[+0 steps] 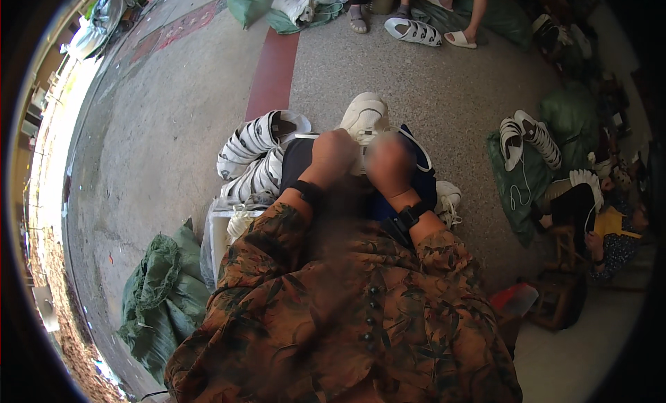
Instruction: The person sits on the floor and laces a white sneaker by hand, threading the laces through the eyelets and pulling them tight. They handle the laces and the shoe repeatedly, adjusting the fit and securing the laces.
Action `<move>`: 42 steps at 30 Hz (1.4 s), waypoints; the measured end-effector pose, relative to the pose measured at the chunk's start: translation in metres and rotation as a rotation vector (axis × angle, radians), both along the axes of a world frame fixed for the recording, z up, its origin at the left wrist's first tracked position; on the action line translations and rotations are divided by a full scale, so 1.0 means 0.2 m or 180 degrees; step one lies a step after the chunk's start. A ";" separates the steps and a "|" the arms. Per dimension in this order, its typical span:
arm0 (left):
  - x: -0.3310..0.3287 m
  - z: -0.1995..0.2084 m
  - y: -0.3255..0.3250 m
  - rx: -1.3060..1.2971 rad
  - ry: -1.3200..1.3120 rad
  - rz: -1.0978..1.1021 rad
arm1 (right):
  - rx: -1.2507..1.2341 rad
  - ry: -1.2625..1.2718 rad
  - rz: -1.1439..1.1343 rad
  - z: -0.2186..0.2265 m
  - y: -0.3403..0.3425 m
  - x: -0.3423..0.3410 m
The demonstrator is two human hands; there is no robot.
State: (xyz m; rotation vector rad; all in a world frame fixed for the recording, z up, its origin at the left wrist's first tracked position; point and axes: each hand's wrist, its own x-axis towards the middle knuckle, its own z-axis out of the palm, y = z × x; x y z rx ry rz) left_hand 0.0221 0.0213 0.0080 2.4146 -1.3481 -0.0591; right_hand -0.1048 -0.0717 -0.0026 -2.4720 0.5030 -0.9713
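A cream-white lace-up sneaker (365,114) rests at my lap, its toe pointing away from me. Both of my hands meet over its lace area. My left hand (334,155) is curled into a fist at the shoe's left side. Opposite it, my right hand (390,164) is also closed, though blurred. White lace shows near the fingers, but what either hand pinches is hidden. Left of my lap lie two stacks of nested white shoes (251,148). Beside my right leg is another white shoe (449,200) with loose laces.
A pale box (220,229) with white laces stands by my left forearm, a green sack (163,292) behind it. More white shoes (512,143) lie on green sacking at right, near a seated person with a lace. Other people's feet (358,21) and shoe stacks (413,31) are ahead.
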 end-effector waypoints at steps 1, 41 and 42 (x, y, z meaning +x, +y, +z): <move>0.02 -0.09 0.01 -0.0663 0.0391 0.0231 | -0.0028 -0.0145 0.0287 0.04 0.02 0.04; 0.04 -0.11 0.05 -0.1192 0.1299 0.0261 | -0.0008 0.0876 0.0721 -0.04 -0.09 0.20; 0.05 -0.14 0.04 -0.1143 0.1517 0.0251 | 0.0014 0.0918 0.0697 -0.04 -0.09 0.20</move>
